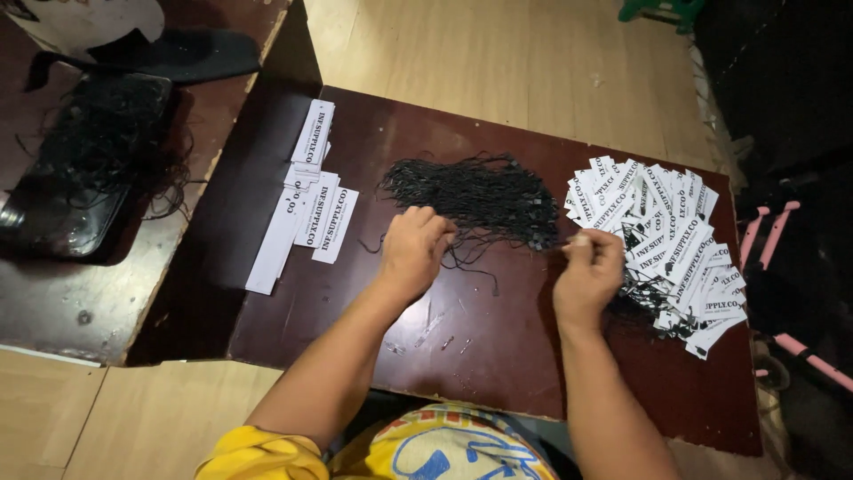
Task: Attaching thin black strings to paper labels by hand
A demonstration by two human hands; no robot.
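On a dark reddish-brown table (498, 356) that fills the middle of the view, a person in a yellow top works with both bare hands. Left of it, and a little lower, stands a second worn table (89, 302) carrying a black tray (84, 169) heaped with loose black thread. Back on the main table, the largest spread is the heap of white paper tags (666, 240) with black print at the right side, many already threaded with black loops that trail out beneath them. Next in size is the bundle of black strings (480, 196) lying at the middle, just beyond the hands, its ends fraying towards the near edge. At the left edge sits a small stack of white tags (311, 196), fanned and unstrung, well apart from the heap. The left hand (413, 249) rests knuckles-up on the near edge of the string bundle, fingers curled down into the strands. The right hand (588, 271) is closed, thumb and forefinger pinched on a single thin black string drawn from the bundle, just beside the heap of tags.
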